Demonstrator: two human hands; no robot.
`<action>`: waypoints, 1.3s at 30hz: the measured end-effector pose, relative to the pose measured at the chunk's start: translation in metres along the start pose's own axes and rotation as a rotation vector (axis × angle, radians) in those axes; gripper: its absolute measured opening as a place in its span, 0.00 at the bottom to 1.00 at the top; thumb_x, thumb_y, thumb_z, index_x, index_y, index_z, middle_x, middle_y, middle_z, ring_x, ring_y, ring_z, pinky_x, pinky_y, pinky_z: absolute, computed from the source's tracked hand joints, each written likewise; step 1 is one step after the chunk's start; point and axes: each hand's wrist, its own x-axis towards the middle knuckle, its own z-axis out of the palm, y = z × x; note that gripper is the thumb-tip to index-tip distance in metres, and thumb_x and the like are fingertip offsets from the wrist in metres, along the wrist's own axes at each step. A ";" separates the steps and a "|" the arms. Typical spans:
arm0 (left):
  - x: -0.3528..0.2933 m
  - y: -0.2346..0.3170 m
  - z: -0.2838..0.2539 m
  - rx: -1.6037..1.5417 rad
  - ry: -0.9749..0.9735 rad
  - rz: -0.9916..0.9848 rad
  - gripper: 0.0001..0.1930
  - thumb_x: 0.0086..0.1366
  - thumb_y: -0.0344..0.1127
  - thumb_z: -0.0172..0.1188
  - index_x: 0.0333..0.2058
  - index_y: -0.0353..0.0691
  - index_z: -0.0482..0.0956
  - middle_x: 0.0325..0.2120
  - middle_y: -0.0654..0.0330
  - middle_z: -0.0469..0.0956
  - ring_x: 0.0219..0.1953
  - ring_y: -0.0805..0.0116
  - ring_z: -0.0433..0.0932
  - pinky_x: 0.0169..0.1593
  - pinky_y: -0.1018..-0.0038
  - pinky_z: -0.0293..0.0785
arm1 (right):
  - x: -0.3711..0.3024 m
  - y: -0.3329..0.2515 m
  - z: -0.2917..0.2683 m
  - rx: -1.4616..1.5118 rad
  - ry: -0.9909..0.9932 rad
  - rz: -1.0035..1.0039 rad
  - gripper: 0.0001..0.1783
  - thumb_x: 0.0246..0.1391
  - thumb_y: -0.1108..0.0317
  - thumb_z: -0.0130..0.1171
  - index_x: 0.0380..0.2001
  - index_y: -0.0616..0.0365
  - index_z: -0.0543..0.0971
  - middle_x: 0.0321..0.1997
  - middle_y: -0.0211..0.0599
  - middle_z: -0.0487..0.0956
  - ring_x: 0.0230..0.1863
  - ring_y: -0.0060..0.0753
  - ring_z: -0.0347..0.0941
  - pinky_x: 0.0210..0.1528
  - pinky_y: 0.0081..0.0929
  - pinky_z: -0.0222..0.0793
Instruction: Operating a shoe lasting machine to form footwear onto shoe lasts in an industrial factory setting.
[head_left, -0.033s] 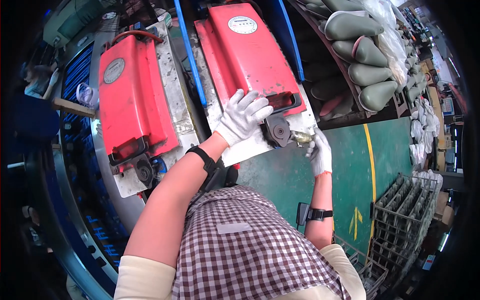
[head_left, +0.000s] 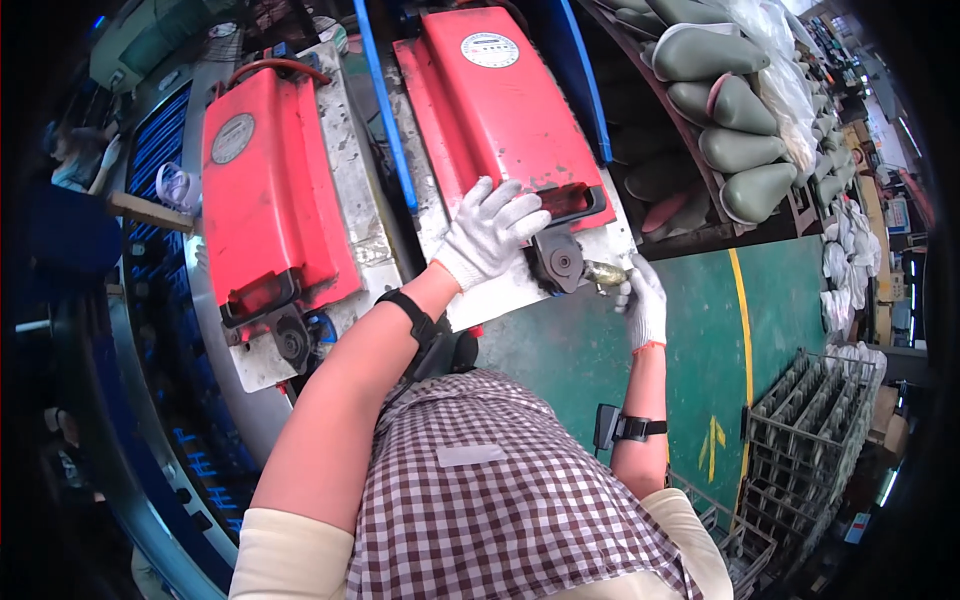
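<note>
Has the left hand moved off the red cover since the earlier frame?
No. The left hand lies in the same place on the red cover, beside its handle slot.

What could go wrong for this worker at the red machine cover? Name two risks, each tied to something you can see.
1. The left hand lies flat beside the latch of the red cover; fingers might get pinched.
2. The right hand holds a small brass-coloured part near the black round knob; it might slip from the glove.

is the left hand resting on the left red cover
No, the gloved left hand lies on the right red cover, by its handle; the left red cover is untouched.
</note>
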 end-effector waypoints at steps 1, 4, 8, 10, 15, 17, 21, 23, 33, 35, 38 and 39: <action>0.001 0.001 -0.006 0.004 -0.036 0.002 0.27 0.47 0.32 0.67 0.50 0.54 0.75 0.51 0.61 0.77 0.53 0.51 0.79 0.51 0.47 0.75 | 0.000 0.000 0.004 -0.044 0.037 0.037 0.22 0.71 0.66 0.56 0.65 0.54 0.75 0.26 0.20 0.76 0.23 0.13 0.67 0.27 0.16 0.65; 0.003 0.009 -0.033 -0.058 -0.188 -0.084 0.32 0.49 0.33 0.68 0.56 0.51 0.76 0.56 0.59 0.77 0.58 0.46 0.76 0.55 0.45 0.74 | -0.007 0.004 0.021 -0.389 0.176 -0.430 0.19 0.71 0.71 0.53 0.62 0.61 0.78 0.43 0.30 0.82 0.38 0.19 0.76 0.42 0.21 0.75; -0.010 0.005 -0.102 -0.209 -0.332 -0.227 0.24 0.49 0.27 0.63 0.48 0.41 0.81 0.48 0.52 0.81 0.55 0.49 0.78 0.56 0.58 0.75 | -0.021 0.015 0.055 -0.421 0.149 -0.565 0.16 0.71 0.73 0.53 0.57 0.67 0.79 0.56 0.40 0.81 0.54 0.30 0.77 0.63 0.30 0.71; -0.027 -0.006 -0.150 -0.164 -0.287 -0.362 0.18 0.50 0.25 0.63 0.43 0.39 0.82 0.39 0.51 0.82 0.48 0.47 0.80 0.51 0.57 0.77 | -0.032 0.021 0.078 -0.451 0.012 -0.572 0.14 0.70 0.73 0.54 0.54 0.66 0.80 0.54 0.40 0.82 0.54 0.30 0.77 0.63 0.30 0.71; -0.091 -0.023 -0.276 0.131 -0.257 -0.701 0.09 0.60 0.30 0.65 0.40 0.40 0.83 0.34 0.53 0.82 0.41 0.49 0.82 0.46 0.56 0.78 | -0.064 0.031 0.162 -0.600 -0.582 -0.497 0.12 0.69 0.69 0.58 0.50 0.62 0.83 0.47 0.37 0.83 0.49 0.29 0.78 0.56 0.29 0.72; -0.111 -0.024 -0.306 0.192 -0.421 -0.809 0.08 0.61 0.34 0.66 0.39 0.42 0.83 0.34 0.53 0.83 0.40 0.51 0.83 0.45 0.57 0.78 | -0.073 0.035 0.207 -0.789 -0.806 -0.524 0.16 0.68 0.65 0.60 0.52 0.62 0.82 0.47 0.41 0.83 0.49 0.31 0.79 0.55 0.30 0.74; -0.127 -0.031 -0.314 0.268 -0.689 -0.924 0.17 0.62 0.51 0.66 0.38 0.42 0.84 0.34 0.53 0.85 0.40 0.51 0.85 0.44 0.56 0.79 | -0.101 0.043 0.288 -0.947 -1.250 -0.267 0.22 0.64 0.57 0.61 0.56 0.59 0.80 0.50 0.50 0.84 0.53 0.44 0.82 0.55 0.36 0.76; -0.125 -0.040 -0.307 0.255 -0.792 -1.051 0.22 0.61 0.59 0.64 0.35 0.44 0.85 0.33 0.52 0.86 0.40 0.51 0.86 0.44 0.56 0.80 | -0.118 0.053 0.320 -1.126 -1.378 -0.241 0.26 0.63 0.51 0.61 0.55 0.61 0.79 0.48 0.54 0.83 0.54 0.49 0.81 0.58 0.39 0.75; -0.113 -0.060 -0.311 0.138 -1.002 -1.104 0.30 0.54 0.68 0.63 0.40 0.48 0.90 0.37 0.50 0.87 0.42 0.49 0.87 0.49 0.55 0.81 | -0.158 0.118 0.357 -1.120 -1.256 -0.323 0.28 0.60 0.48 0.61 0.54 0.58 0.78 0.43 0.60 0.85 0.47 0.60 0.83 0.54 0.49 0.77; -0.114 -0.060 -0.311 0.133 -0.997 -1.095 0.30 0.54 0.68 0.63 0.40 0.48 0.90 0.36 0.49 0.87 0.42 0.48 0.87 0.49 0.55 0.81 | -0.158 0.117 0.356 -1.103 -1.239 -0.355 0.28 0.60 0.48 0.61 0.55 0.58 0.78 0.42 0.60 0.85 0.47 0.60 0.83 0.54 0.49 0.77; -0.116 -0.061 -0.310 0.123 -0.991 -1.104 0.31 0.54 0.69 0.63 0.41 0.47 0.90 0.37 0.49 0.87 0.43 0.49 0.87 0.50 0.55 0.81 | -0.161 0.116 0.357 -1.095 -1.239 -0.304 0.28 0.60 0.46 0.61 0.54 0.57 0.80 0.42 0.59 0.85 0.47 0.60 0.83 0.54 0.48 0.77; -0.116 -0.061 -0.310 0.118 -0.987 -1.103 0.32 0.54 0.69 0.63 0.41 0.47 0.90 0.38 0.49 0.87 0.43 0.49 0.87 0.50 0.55 0.80 | -0.162 0.117 0.358 -1.096 -1.237 -0.308 0.28 0.60 0.46 0.61 0.54 0.57 0.80 0.42 0.59 0.85 0.47 0.60 0.83 0.54 0.48 0.77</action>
